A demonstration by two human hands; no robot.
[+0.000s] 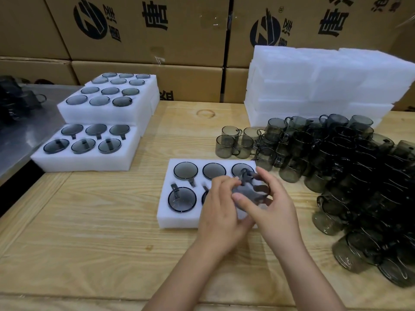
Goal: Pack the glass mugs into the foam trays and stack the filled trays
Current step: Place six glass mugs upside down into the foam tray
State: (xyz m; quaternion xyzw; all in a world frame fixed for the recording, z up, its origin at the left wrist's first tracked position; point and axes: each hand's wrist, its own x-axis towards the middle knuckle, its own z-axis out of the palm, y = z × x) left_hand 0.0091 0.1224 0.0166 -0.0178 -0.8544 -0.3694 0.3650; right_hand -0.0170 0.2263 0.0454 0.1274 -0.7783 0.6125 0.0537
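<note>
Fingers of both hands gripped the mug: left hand from 9 o'clock, right hand from 3. The mug was blurred, apparently tilted, just above the foam tray's 4 o'clock pocket. My call: level it, line the handle up with the slot, press evenly. Loose mugs sat on the worktop at 2 o'clock.

Left hand and right hand side by side, forearms bare, fingers curled round mug.

Wooden table before stacked cardboard boxes
</note>
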